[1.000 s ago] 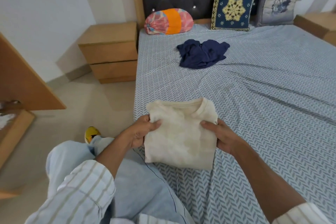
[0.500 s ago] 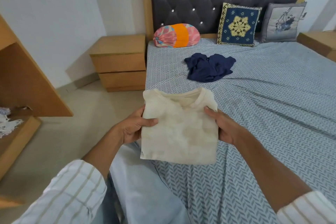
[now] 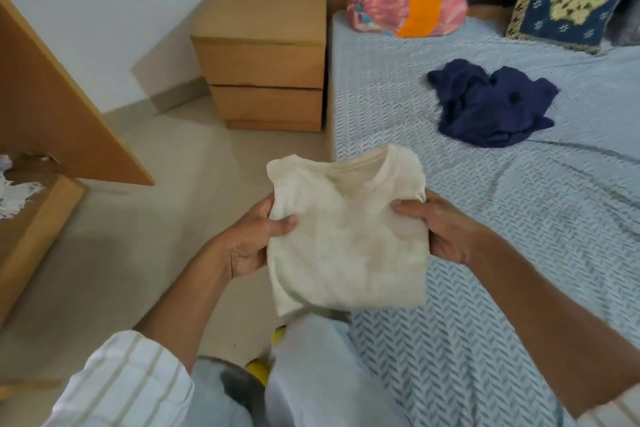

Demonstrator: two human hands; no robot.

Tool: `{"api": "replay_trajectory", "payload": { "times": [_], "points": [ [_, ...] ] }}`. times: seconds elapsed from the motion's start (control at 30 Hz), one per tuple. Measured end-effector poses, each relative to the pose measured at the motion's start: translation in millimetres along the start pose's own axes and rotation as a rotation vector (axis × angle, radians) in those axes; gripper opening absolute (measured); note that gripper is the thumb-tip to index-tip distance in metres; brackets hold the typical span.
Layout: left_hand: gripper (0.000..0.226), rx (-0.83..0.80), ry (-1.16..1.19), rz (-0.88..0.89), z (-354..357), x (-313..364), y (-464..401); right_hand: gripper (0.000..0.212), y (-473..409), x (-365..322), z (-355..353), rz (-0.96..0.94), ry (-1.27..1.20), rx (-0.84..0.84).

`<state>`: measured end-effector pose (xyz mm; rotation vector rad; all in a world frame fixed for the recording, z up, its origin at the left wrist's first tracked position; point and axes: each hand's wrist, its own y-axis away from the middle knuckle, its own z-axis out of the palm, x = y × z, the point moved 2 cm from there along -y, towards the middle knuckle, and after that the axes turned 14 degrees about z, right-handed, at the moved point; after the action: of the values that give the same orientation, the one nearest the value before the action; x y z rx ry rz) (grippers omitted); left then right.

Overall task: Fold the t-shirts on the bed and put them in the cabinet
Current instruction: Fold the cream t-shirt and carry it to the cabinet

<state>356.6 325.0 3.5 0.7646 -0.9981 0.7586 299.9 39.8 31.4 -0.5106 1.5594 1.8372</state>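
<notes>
Above the bed (image 3: pixel 519 218) edge, folded cream t-shirt (image 3: pixel 346 246) lifted clear, left hand (image 3: pixel 252 239) and right hand (image 3: pixel 446 229) each grasping one side, thumbs on top, crumpled navy t-shirt (image 3: pixel 491 104) lying further up the bed

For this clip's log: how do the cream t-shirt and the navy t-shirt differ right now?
The cream t-shirt is folded into a neat rectangle with its collar on top; the navy t-shirt is a crumpled heap. The cream one is held up off the bed, gripped at its sides by the left hand and right hand; the navy one lies on the bed, untouched. Cream is pale, navy dark. Neither is in the cabinet yet.
</notes>
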Motion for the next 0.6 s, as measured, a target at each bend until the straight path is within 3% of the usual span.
{"api": "replay_trajectory", "payload": {
  "times": [0.13, 0.27, 0.4, 0.6],
  "points": [
    [0.068, -0.022, 0.021, -0.03, -66, -4, -49, 0.037, -70, -16, 29, 0.031, 0.013, 0.018],
    [0.069, 0.007, 0.039, -0.072, -93, 12, -65, 0.052, -98, -38, 57, 0.08, 0.057, -0.038],
    [0.068, 0.037, 0.041, -0.122, -98, 83, -53, 0.059, -67, -94, 95, 0.124, 0.102, -0.087],
    [0.068, 0.097, 0.06, -0.151, -75, 240, 4, 0.068, 31, -205, 159, 0.168, 0.127, -0.164]
  ]
}}
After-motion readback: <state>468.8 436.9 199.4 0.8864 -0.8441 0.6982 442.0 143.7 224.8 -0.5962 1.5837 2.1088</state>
